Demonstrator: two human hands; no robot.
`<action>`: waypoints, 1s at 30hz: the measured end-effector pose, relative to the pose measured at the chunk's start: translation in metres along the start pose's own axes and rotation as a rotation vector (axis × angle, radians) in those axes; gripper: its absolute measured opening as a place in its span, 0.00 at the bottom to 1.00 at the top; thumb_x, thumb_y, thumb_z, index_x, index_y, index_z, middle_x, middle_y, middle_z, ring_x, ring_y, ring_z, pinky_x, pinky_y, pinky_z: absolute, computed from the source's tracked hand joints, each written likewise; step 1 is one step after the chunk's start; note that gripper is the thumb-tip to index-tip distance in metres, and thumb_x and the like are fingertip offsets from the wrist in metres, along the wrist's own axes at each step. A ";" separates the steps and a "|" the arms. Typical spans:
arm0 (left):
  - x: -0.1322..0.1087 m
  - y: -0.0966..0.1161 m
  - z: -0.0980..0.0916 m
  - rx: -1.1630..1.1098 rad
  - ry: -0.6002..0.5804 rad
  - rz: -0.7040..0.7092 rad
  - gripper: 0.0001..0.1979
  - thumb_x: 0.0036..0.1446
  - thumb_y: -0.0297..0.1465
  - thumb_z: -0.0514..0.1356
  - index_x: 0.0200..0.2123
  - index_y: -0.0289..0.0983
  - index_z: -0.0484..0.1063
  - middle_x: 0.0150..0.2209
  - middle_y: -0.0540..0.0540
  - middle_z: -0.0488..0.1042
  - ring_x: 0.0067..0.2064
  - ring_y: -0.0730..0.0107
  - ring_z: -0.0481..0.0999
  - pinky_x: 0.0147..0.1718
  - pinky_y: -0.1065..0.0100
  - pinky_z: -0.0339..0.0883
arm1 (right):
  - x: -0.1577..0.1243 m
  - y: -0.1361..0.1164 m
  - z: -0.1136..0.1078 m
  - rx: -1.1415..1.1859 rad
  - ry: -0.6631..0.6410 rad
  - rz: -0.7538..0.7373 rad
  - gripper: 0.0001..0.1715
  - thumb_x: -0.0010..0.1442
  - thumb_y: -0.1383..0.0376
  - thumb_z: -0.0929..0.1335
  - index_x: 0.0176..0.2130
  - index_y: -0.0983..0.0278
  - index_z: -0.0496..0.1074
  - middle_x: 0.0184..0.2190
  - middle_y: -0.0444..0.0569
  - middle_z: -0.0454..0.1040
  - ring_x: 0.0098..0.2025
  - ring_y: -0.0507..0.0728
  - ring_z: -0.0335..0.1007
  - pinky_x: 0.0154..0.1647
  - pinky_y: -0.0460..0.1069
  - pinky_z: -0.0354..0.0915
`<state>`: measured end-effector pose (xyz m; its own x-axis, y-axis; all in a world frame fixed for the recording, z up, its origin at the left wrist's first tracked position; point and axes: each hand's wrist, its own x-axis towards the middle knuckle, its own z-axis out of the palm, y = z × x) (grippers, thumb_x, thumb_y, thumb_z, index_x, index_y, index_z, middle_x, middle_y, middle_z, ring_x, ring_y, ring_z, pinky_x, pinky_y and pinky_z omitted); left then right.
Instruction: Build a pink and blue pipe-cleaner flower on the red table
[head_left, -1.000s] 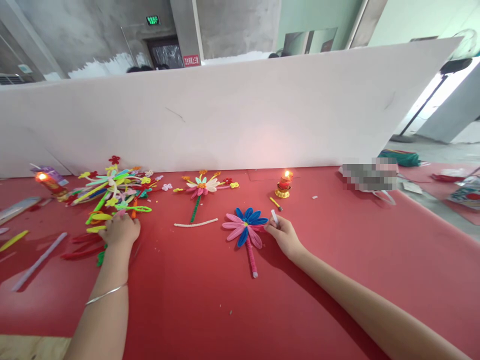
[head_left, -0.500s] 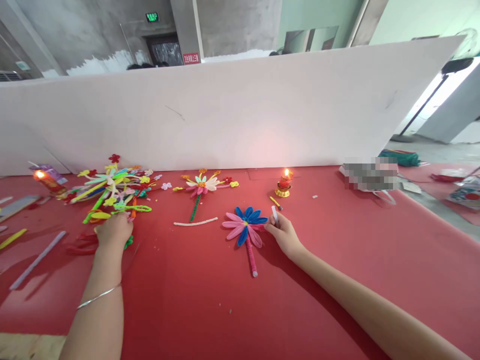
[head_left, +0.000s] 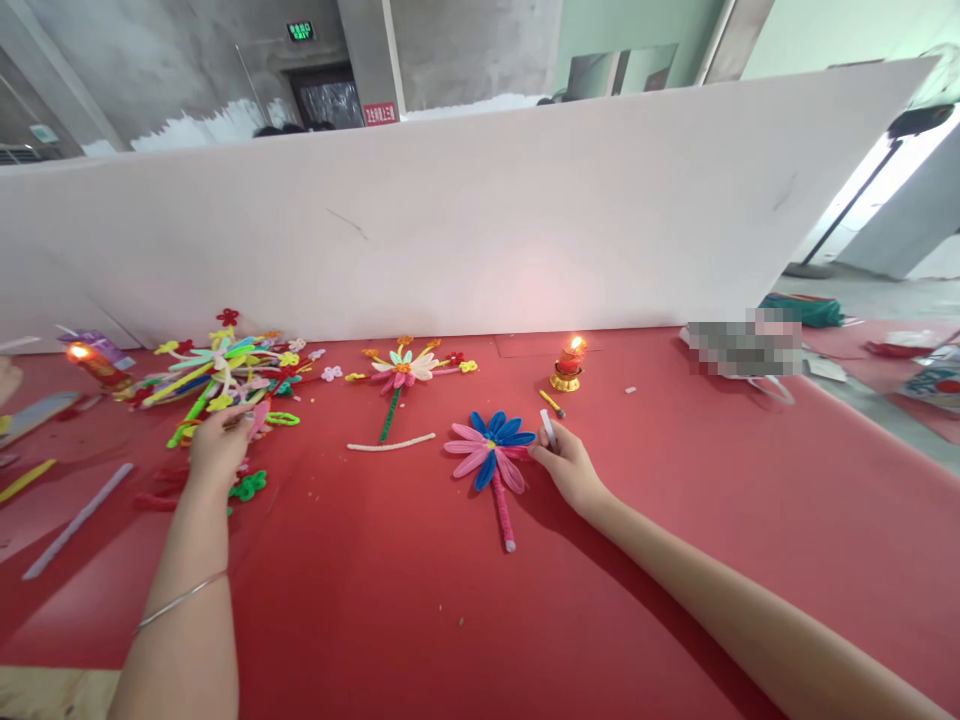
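My left hand (head_left: 217,445) reaches into a heap of colourful pipe cleaners (head_left: 202,375), its fingers pinched on a pink pipe-cleaner piece (head_left: 259,420). Just below it lie a green pipe-cleaner shape (head_left: 249,486) and some red pieces (head_left: 161,488). A white glue stick (head_left: 548,428) stands up from the closed fingers of my right hand (head_left: 571,472). Those fingertips touch the right-hand petals of a pipe-cleaner flower (head_left: 469,459), which has pink and blue petals and lies flat with its pink stem (head_left: 503,512) towards me.
A lit red candle (head_left: 570,362) in a gold holder burns behind my right hand, near a short yellow pencil stub (head_left: 552,404). Another lit candle (head_left: 94,362) is at the left. A second flower (head_left: 403,370) lies mid-table. Another person's hand (head_left: 7,378) shows at the left edge.
My left hand has drawn back slightly to the left with the pink piece, uncovering the green shape. Another person's hand has come in at the left edge. My right hand has stayed put.
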<state>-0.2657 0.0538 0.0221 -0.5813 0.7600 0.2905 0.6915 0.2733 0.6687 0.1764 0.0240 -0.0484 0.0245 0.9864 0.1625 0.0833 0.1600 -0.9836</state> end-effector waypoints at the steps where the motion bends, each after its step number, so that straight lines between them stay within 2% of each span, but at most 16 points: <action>1: -0.002 0.002 0.002 -0.032 -0.022 0.002 0.19 0.54 0.25 0.54 0.50 0.30 0.67 0.29 0.49 0.74 0.30 0.71 0.74 0.32 0.70 0.68 | 0.000 0.000 0.000 0.002 0.000 -0.002 0.12 0.44 0.64 0.64 0.23 0.61 0.52 0.19 0.37 0.51 0.24 0.49 0.48 0.26 0.46 0.48; 4: -0.005 0.007 0.003 -0.224 -0.187 -0.006 0.21 0.55 0.26 0.53 0.53 0.30 0.64 0.38 0.45 0.75 0.35 0.72 0.75 0.36 0.71 0.69 | 0.000 0.003 0.000 -0.005 0.015 -0.011 0.11 0.44 0.64 0.64 0.24 0.61 0.53 0.20 0.37 0.52 0.24 0.49 0.48 0.26 0.46 0.48; 6: -0.003 0.006 0.000 -0.254 -0.209 -0.007 0.21 0.57 0.27 0.52 0.54 0.32 0.63 0.46 0.43 0.73 0.40 0.70 0.75 0.40 0.69 0.68 | 0.000 0.004 0.000 -0.010 0.024 -0.020 0.11 0.45 0.64 0.64 0.24 0.61 0.54 0.20 0.37 0.51 0.24 0.49 0.47 0.25 0.46 0.48; 7: -0.001 0.004 -0.004 -0.181 -0.175 -0.005 0.21 0.57 0.27 0.51 0.54 0.33 0.63 0.48 0.43 0.72 0.43 0.68 0.74 0.42 0.67 0.68 | 0.001 0.005 0.000 -0.012 0.026 -0.023 0.11 0.45 0.65 0.64 0.24 0.61 0.54 0.20 0.37 0.51 0.24 0.49 0.47 0.25 0.46 0.47; 9: 0.003 -0.004 -0.011 0.140 -0.084 -0.007 0.20 0.55 0.26 0.51 0.51 0.35 0.66 0.50 0.43 0.71 0.47 0.60 0.71 0.45 0.59 0.66 | 0.001 0.007 -0.001 -0.015 0.025 -0.027 0.11 0.45 0.65 0.64 0.23 0.61 0.53 0.20 0.37 0.51 0.24 0.49 0.46 0.25 0.46 0.47; 12: 0.008 -0.021 -0.017 0.538 -0.159 -0.035 0.21 0.53 0.27 0.52 0.52 0.37 0.67 0.54 0.40 0.67 0.54 0.46 0.64 0.47 0.46 0.61 | 0.001 0.008 -0.001 -0.020 0.015 -0.033 0.11 0.46 0.65 0.64 0.23 0.61 0.53 0.19 0.37 0.50 0.23 0.49 0.46 0.25 0.46 0.46; 14: 0.009 -0.029 -0.016 0.639 -0.206 -0.016 0.23 0.54 0.29 0.51 0.55 0.37 0.63 0.59 0.38 0.61 0.57 0.40 0.59 0.46 0.39 0.57 | 0.001 0.008 -0.001 -0.026 0.012 -0.039 0.12 0.46 0.65 0.64 0.22 0.61 0.53 0.19 0.37 0.50 0.23 0.49 0.46 0.25 0.46 0.46; 16: 0.009 -0.032 -0.012 0.673 -0.229 0.022 0.25 0.54 0.31 0.51 0.56 0.37 0.61 0.61 0.38 0.56 0.58 0.38 0.55 0.46 0.37 0.55 | 0.001 0.008 -0.001 -0.036 0.012 -0.041 0.12 0.46 0.65 0.64 0.22 0.61 0.53 0.19 0.37 0.50 0.23 0.49 0.46 0.25 0.46 0.46; 19: 0.009 -0.032 -0.008 0.683 -0.255 0.054 0.22 0.55 0.33 0.51 0.53 0.35 0.63 0.58 0.35 0.60 0.56 0.39 0.58 0.44 0.38 0.57 | 0.001 0.009 -0.001 -0.044 0.007 -0.038 0.11 0.46 0.65 0.64 0.23 0.61 0.53 0.19 0.37 0.50 0.23 0.49 0.46 0.25 0.46 0.46; 22: 0.012 -0.033 -0.006 0.664 -0.262 0.098 0.19 0.54 0.31 0.52 0.49 0.32 0.66 0.52 0.32 0.66 0.53 0.43 0.63 0.43 0.43 0.60 | 0.001 0.010 -0.001 -0.037 0.007 -0.031 0.11 0.46 0.65 0.64 0.23 0.61 0.53 0.20 0.37 0.51 0.24 0.49 0.46 0.26 0.46 0.47; 26: 0.016 -0.038 -0.007 0.632 -0.245 0.151 0.24 0.50 0.24 0.55 0.53 0.27 0.62 0.50 0.30 0.67 0.53 0.49 0.64 0.46 0.54 0.61 | 0.001 0.009 -0.001 -0.044 0.013 -0.030 0.11 0.46 0.64 0.64 0.23 0.61 0.53 0.19 0.37 0.51 0.23 0.49 0.46 0.25 0.46 0.47; 30: 0.018 -0.044 -0.008 0.579 -0.225 0.150 0.28 0.48 0.22 0.56 0.55 0.25 0.59 0.50 0.30 0.68 0.52 0.49 0.66 0.45 0.57 0.62 | 0.001 0.007 -0.001 -0.057 0.006 -0.026 0.11 0.45 0.63 0.64 0.23 0.61 0.53 0.19 0.37 0.50 0.23 0.49 0.46 0.25 0.46 0.47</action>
<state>-0.3100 0.0506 0.0033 -0.3997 0.9028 0.1587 0.9146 0.3812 0.1353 0.1784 0.0255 -0.0548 0.0280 0.9816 0.1889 0.1410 0.1832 -0.9729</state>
